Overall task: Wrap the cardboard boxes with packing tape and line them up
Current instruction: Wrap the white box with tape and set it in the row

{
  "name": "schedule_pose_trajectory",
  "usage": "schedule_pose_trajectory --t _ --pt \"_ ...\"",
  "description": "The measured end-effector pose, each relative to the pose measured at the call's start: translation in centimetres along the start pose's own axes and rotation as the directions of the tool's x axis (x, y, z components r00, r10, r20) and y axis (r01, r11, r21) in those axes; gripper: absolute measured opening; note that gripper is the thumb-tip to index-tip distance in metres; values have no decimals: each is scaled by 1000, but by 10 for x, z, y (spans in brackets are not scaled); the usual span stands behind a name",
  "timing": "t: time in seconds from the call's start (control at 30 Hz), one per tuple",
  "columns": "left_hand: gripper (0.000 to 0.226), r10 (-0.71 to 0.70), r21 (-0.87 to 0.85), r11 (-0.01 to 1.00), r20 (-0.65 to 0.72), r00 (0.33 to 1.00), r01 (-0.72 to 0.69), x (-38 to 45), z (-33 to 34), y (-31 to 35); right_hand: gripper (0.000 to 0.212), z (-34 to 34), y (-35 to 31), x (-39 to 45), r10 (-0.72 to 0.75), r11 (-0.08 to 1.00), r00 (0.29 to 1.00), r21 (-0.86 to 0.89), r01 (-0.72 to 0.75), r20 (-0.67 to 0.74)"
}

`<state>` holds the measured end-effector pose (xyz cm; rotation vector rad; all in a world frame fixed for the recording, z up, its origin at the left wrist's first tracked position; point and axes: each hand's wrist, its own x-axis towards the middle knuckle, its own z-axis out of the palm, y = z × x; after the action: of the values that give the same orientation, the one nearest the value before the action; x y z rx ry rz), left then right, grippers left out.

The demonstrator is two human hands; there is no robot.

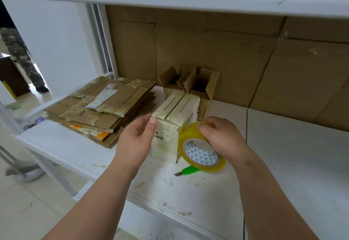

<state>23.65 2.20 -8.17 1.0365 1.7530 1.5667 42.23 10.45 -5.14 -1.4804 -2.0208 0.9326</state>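
Yellowish tape roll (201, 148) is gripped by the right hand (221, 137), touching the pale box's (171, 126) near right edge on the table (283, 164). Left hand (137, 137), fingers relaxed, thumb steadying the box's left corner.

Readable on the front face of the pale box (166, 141): dark letters "d" above "care", the beginnings hidden behind the left hand (136, 137). Along the top flaps of that box, two lines of small print, too blurred to read. On the stack of flattened cardboard (98, 107), a white shipping label (103, 96) with print too small to make out and a black handwritten mark (81, 114), illegible; inside the tape roll (201, 151), only a pattern of small blue triangles, no words.
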Motion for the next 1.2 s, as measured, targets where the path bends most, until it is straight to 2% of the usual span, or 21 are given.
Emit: schedule_pose_trajectory --t 0.07,0.13,0.23,0.33,0.47,0.6,0.77,0.87,0.97,1.03,1.13,1.2 --pt "41 26 76 997 -23 999 -24 4 1 -1 30 0 -1 -4 9 999 1000 -50 -10 -23" --pt "40 48 101 994 -53 997 -43 11 0 -3 25 -2 -8 -10 -2 978 1000 -207 -4 -30" --pt "20 62 58 996 -19 998 -61 17 -2 -7 36 2 -24 -16 -95 891 993 -450 55 -65" --pt "18 76 -13 997 29 997 -75 19 -4 -8 32 17 -36 -17 -121 886 986 -460 57 -111" --pt "22 41 -125 991 6 999 -40 23 -8 -12 50 31 -40 -15 -179 802 970 -595 47 -165" --pt "26 50 -70 996 -7 999 -50 26 -10 -16 48 37 -43 -11 -222 773 955 -633 49 -197" --pt "32 184 189 966 -10 983 -178 19 -10 -16 48 39 -43 -13 -248 766 945 -640 57 -213" --pt "36 202 239 952 -18 979 -192 19 -9 -15 47 42 -44 -13 -262 762 940 -645 63 -217" --pt "23 86 26 996 -23 996 -86 28 -10 -16 44 41 -45 -14 -241 776 952 -627 73 -187" --pt "14 10 -138 990 12 1000 -8 33 -11 -16 44 34 -44 -15 -192 813 973 -576 87 -125" --pt "12 -15 -223 975 34 999 22 39 -13 -15 44 16 -44 -18 -81 913 997 -401 78 8" --pt "15 -17 -218 976 33 999 24 45 -14 -14 46 9 -43 -18 -28 956 999 -291 31 17"
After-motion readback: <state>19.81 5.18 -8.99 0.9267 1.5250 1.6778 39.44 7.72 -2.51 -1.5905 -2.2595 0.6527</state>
